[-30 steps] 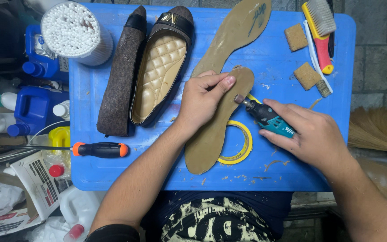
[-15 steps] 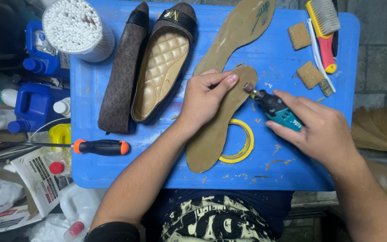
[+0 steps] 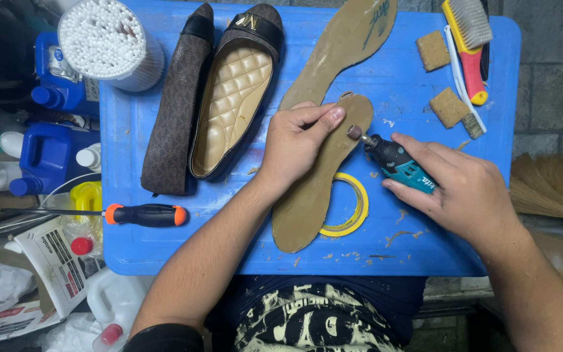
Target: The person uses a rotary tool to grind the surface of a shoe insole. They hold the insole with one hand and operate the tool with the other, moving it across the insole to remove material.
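Blue plastic worktop (image 3: 131,254) carries, from left, an orange-handled screwdriver (image 3: 144,214) and a pair of flat shoes (image 3: 213,98); at centre the left hand (image 3: 294,140) pins a tan insole (image 3: 320,176) flat, fingers pressed together on it, while the right hand (image 3: 467,189), fingers clamped around a teal rotary tool (image 3: 395,160), sands the insole's edge; steady passes seem needed next.

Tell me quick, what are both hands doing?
Left hand: fingers pressing down on the tan insole.
Right hand: closed around the teal rotary tool.
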